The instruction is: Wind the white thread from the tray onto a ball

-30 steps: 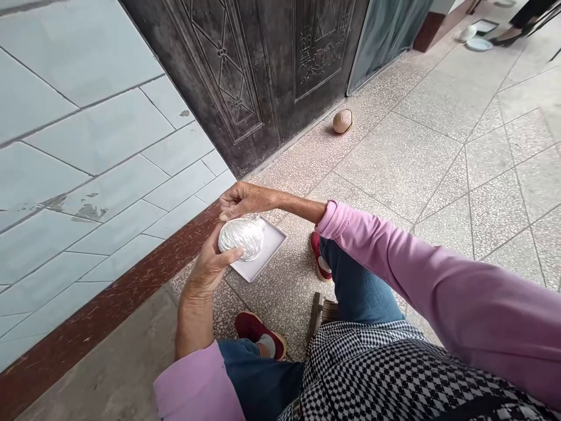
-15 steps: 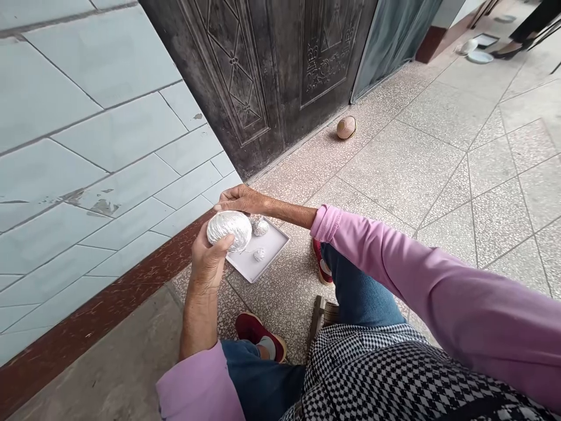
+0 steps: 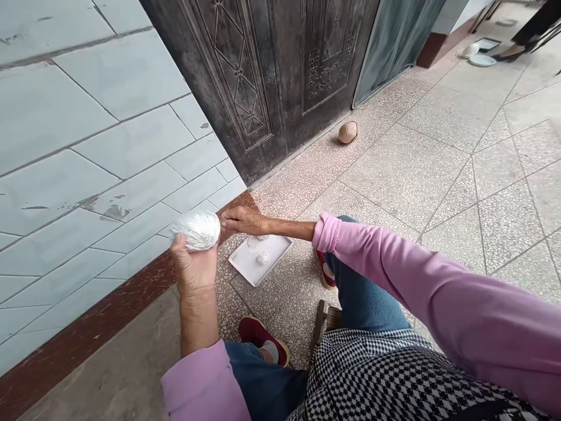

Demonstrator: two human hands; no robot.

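My left hand (image 3: 193,266) grips a large silvery foil-wrapped ball (image 3: 197,230), raised in front of the pale tiled wall. My right hand (image 3: 241,220) reaches across beside the ball, fingers pinched together near its right end; what they hold I cannot make out. Below the hands a white tray (image 3: 245,266) lies on the speckled floor with a small foil ball (image 3: 262,258) on it. A second small foil ball (image 3: 262,238) is partly hidden under my right wrist.
A dark carved metal door (image 3: 272,70) stands ahead, with a brown ball (image 3: 347,132) on the floor at its foot. My red shoes (image 3: 258,334) rest on the floor beside a wooden stool (image 3: 326,318). White dishes (image 3: 480,55) and another person's leg show at the far right.
My left hand has carried the big foil ball leftward and away from above the tray. My right hand followed it, staying near the ball's end. The small foil balls on the tray came into sight.
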